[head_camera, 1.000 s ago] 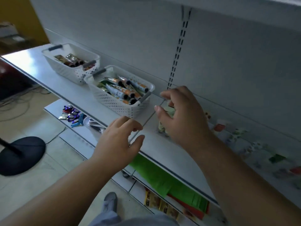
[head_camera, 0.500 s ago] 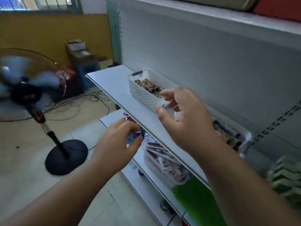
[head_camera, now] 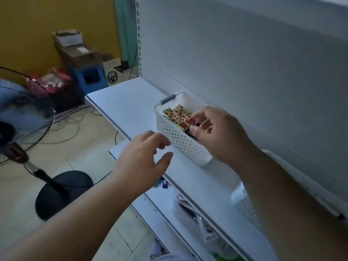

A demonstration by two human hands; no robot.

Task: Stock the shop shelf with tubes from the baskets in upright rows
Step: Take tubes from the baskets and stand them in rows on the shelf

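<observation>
**Two hands at the basket, tubes not lifted out**

Two hands are seen over the white shelf [head_camera: 131, 102]. The right hand [head_camera: 222, 134] is dipped into the perforated white basket [head_camera: 180, 142], fingers curled round the dark cap ends of the tubes [head_camera: 178, 113]; whether one is actually pinched can't be told tbh. The tubes are lying flat inside the basket, which is parked against the back panel. The left hand [head_camera: 143, 159] is held just in front of the basket, fingers loosely spread, nothing in it. A second basket [head_camera: 243, 202] is partly hidden behind the right forearm. A standing fan [head_camera: 22, 117] is seen on the floor, left.
</observation>
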